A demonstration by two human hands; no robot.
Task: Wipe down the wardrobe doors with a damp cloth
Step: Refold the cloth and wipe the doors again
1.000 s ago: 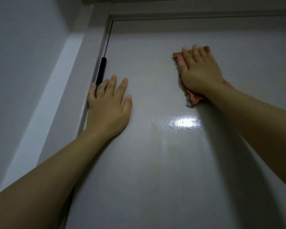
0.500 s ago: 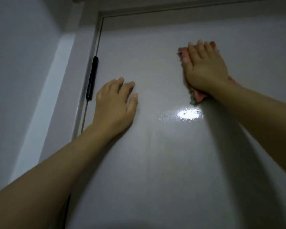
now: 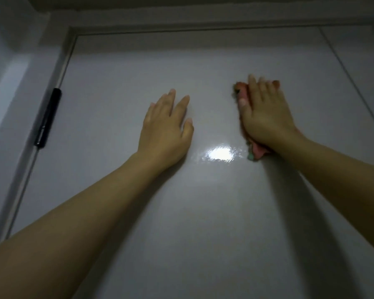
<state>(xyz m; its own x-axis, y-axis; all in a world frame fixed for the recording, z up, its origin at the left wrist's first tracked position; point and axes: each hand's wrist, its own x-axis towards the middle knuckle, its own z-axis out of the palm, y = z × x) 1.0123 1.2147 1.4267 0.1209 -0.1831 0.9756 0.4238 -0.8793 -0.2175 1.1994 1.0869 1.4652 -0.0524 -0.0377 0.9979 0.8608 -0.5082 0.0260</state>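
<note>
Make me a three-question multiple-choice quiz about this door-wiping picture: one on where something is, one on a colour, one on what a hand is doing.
1. Where is the black cylindrical hinge?
A. On the door's left edge
B. At the door's top middle
C. Under the right hand

2. What colour is most of the crumpled cloth?
A. Blue
B. Pinkish-red
C. Black

3. What is the left hand doing?
A. Gripping the cloth
B. Making a fist in the air
C. Resting flat on the door

Answers:
1. A: the black cylindrical hinge sits along the left edge of the glossy white wardrobe door.
2. B: the pinkish-red crumpled cloth peeks out beneath the right hand, with a small green bit at its lower end.
3. C: the left hand lies on the door, fingers straight, holding nothing.
</note>
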